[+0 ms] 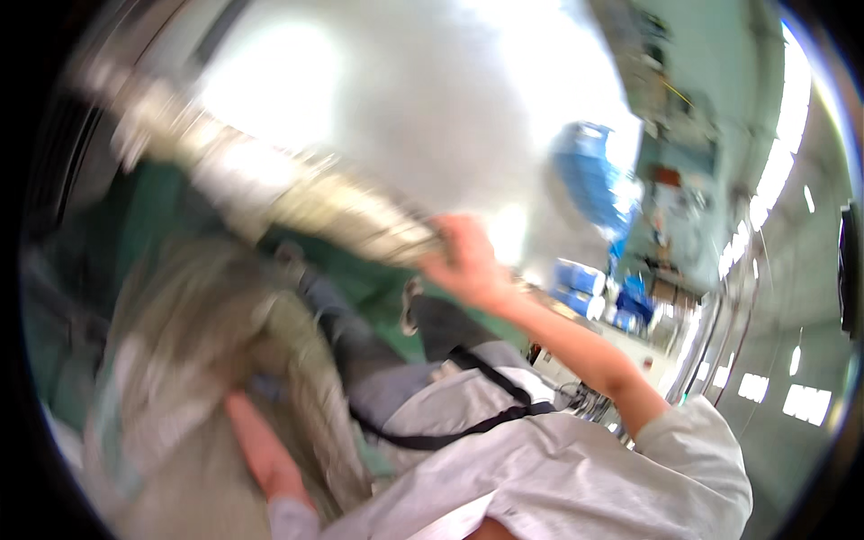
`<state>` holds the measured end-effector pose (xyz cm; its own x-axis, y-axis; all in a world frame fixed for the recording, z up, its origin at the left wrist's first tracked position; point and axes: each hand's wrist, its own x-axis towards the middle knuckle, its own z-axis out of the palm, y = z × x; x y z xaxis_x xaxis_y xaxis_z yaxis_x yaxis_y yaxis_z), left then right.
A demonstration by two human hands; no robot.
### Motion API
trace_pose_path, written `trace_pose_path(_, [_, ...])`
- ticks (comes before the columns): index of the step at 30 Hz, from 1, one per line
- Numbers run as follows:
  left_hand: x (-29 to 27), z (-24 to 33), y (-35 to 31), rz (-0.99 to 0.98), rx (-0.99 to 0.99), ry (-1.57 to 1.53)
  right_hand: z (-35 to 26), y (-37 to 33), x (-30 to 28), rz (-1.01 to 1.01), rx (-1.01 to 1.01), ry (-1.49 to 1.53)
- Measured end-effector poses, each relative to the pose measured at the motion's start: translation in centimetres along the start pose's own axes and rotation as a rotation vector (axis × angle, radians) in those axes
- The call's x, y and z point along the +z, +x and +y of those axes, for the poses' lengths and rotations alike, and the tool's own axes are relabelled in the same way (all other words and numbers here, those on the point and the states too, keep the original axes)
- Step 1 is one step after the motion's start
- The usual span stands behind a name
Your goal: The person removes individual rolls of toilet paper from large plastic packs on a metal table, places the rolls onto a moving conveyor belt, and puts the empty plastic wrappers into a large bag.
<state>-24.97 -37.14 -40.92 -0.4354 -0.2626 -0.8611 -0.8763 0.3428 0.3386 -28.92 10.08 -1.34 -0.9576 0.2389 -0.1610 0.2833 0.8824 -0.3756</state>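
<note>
A long, pale yellow-white wrapped bundle [342,211], creased like plastic film or cloth, runs along the near edge of a shiny metal surface [405,99]. My right hand [468,261] is closed round its right end, though motion smears the fingers. At the lower left, my left hand [238,405] reaches into a loose, crumpled heap of brownish, sheet-like material [198,360]. Its fingers are hidden in the folds and blur. What the bundle holds inside cannot be made out.
A blue plastic-looking bundle [594,175] lies on the metal surface's right side. Beyond it are blue-and-white drums [578,288]. My legs [360,351] stand on a green floor [382,292] beneath the edge. Cluttered items [670,180] line the far right.
</note>
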Motion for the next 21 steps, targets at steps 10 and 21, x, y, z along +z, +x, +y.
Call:
trace_pose_path(10, [-11.5,19.3,-11.2,0.171,0.047,-0.294,4.0,-2.7,-2.5,0.248,-0.232,0.314])
trace_pose_path(21, [11.3,24.1,-38.1,0.22,1.157,0.228,39.1,-37.9,-12.2,0.779,0.778,0.131])
